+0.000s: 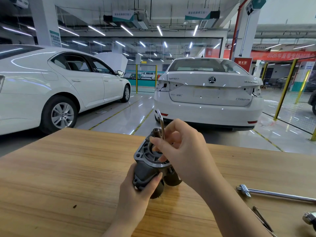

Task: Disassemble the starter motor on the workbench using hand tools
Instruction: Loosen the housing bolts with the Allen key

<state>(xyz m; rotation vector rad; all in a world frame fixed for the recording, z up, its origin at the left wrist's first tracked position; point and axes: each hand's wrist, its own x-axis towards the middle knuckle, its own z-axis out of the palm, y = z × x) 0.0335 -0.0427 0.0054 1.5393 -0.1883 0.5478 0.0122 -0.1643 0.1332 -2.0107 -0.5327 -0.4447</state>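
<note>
Left hand (136, 190) was wrapped round the dark grey cast-metal starter motor (147, 161), nose housing up, near the middle of the light wooden tabletop (59, 168). Lower end looked to rest on it, couldn't confirm. Right hand (183, 151) pinched a slim steel spanner (161, 124), shank near upright, working end hidden in the housing mouth. Advice: seat it square on the fastener before loading, brace hard with the left, use short strokes. Long chrome T-handle bar (280, 195) lay well apart at right for extra leverage.
</note>
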